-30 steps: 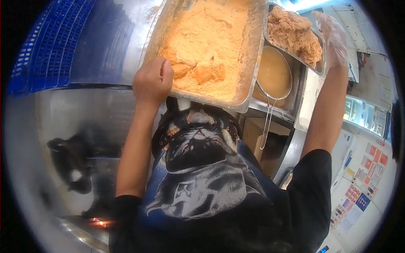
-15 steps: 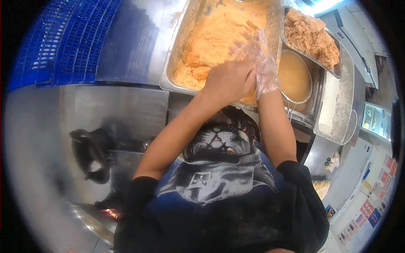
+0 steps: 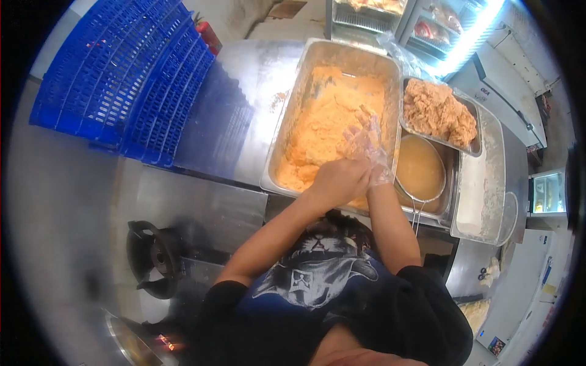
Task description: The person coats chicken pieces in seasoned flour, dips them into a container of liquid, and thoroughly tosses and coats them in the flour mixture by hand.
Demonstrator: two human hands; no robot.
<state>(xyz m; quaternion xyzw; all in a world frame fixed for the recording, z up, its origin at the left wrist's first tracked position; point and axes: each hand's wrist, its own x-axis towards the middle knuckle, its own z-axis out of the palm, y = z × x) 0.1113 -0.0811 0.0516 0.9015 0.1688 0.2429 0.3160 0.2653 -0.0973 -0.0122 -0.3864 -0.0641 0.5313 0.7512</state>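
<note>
In the head view, the person's two arms reach forward from black short sleeves and converge over the near right part of a large metal tray that sits on a steel counter and holds orange powder. The left arm slants up and inward, its elbow out to the side, and the bare left hand lies back upward across the tray's near edge, fingers curled tight at the cuff of the clear plastic glove. That glove is on the right hand, its cuff at the wrist. The right forearm points almost straight ahead; the right hand extends past the left one with fingers spread and grasps nothing, hanging above the powder; whether the fingertips touch it cannot be told. Just right of the large tray, a round mesh strainer sits in a deep metal pan of tan liquid, its wire handle pointing toward the person. Beyond it, a smaller metal tray bears a heap of coated pieces, and farther right stands a clear tub with white powder inside. A blue plastic basket stands at the counter's left, well apart from both hands.
</note>
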